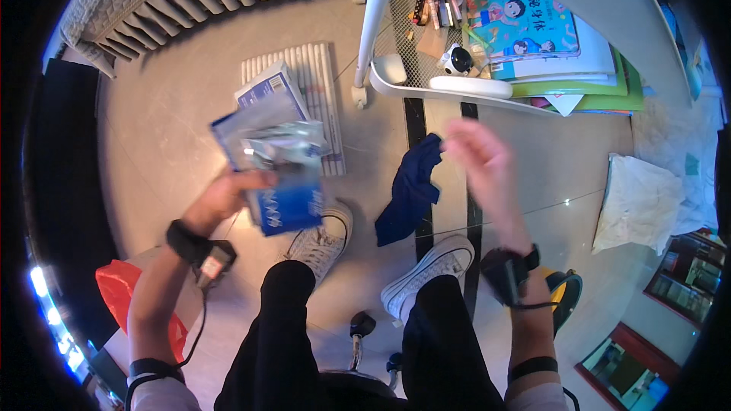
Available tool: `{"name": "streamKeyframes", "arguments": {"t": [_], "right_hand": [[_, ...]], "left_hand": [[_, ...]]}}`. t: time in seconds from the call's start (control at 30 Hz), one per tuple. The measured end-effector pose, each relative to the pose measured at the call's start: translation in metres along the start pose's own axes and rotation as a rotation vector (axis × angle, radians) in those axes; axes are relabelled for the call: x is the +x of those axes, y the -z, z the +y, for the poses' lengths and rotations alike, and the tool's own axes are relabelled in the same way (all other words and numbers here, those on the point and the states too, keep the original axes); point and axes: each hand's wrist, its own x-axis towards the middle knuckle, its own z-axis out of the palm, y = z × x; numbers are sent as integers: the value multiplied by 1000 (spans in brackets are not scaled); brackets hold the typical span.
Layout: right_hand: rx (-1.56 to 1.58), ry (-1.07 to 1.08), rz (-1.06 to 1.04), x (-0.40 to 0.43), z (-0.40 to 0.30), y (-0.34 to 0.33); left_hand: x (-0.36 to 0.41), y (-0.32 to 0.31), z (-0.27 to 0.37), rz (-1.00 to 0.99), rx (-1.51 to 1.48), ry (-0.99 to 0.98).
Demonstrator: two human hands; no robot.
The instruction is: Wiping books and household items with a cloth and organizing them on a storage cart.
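Observation:
Blurred by motion, my left hand (228, 194) holds a blue and clear plastic packet (288, 200), with more clear, blue-edged wrapping fanned out above it. A dark blue cloth (408, 191) lies crumpled on the tiled floor between my feet and the rack. My right hand (480, 151) is raised near the cloth's upper end, its fingers bent and blurred; whether it pinches anything cannot be made out. Beyond the left hand, a white and purple package (277, 88) rests on a ribbed white stack (320, 103).
A white wheeled mesh rack (394, 83) at the upper right bears pens in a cup, books and papers. A crumpled white bag (637, 202) lies on the right. A red plastic bag (117, 282) is beside my left forearm. My sneakers (328, 240) stand on the floor.

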Motion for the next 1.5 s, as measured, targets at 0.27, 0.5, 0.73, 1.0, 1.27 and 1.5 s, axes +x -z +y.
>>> {"name": "streamKeyframes", "arguments": {"t": [0.27, 0.5, 0.73, 1.0, 1.27, 1.5], "right_hand": [[-532, 283, 108, 115, 12, 57], [-801, 157, -58, 147, 9, 44], [62, 323, 86, 62, -49, 3], [-132, 330, 86, 63, -46, 0], [-791, 222, -359, 121, 3, 66], [-124, 31, 10, 47, -51, 25]], "left_hand": [[-18, 128, -48, 374, -217, 288], [24, 105, -53, 1053, 1235, 540], [39, -20, 28, -61, 69, -96], [74, -75, -1, -214, 228, 153], [91, -79, -48, -214, 1032, -17], [74, -112, 16, -224, 104, -72]]}}
